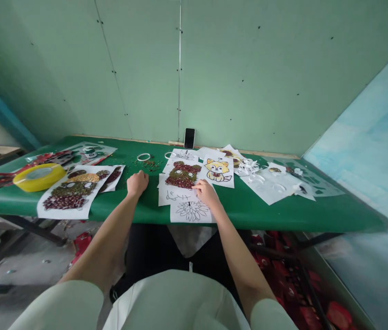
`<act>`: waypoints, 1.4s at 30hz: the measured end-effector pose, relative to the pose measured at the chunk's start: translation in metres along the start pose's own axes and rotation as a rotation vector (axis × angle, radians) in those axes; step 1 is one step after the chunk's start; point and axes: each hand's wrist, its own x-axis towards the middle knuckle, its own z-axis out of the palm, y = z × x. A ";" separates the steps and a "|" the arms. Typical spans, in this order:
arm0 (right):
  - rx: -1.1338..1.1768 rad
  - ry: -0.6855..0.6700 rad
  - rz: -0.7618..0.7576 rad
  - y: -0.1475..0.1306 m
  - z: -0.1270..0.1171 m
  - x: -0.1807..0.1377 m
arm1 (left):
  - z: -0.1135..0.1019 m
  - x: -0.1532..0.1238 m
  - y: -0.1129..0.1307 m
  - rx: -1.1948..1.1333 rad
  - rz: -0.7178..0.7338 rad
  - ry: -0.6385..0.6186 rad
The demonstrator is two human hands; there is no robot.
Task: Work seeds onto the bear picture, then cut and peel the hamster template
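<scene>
In the head view my left hand rests closed on the green table, knuckles up. Anything inside it is hidden. My right hand is at the lower right edge of a bear-like picture made of dark red beans and green seeds on white paper. Its thumb and forefinger come together there, and what they pinch is too small to make out. Beneath lie a sheet with black pen strokes and a line drawing of a flower. Just right is a yellow fox drawing.
Loose seeds lie around a white ring. At left are a yellow tape roll and another seed picture. A phone leans on the wall. Paper scraps and sheets cover the right side.
</scene>
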 end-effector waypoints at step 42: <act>-0.114 0.359 0.150 0.033 -0.042 -0.059 | -0.002 0.001 0.001 -0.031 -0.006 -0.002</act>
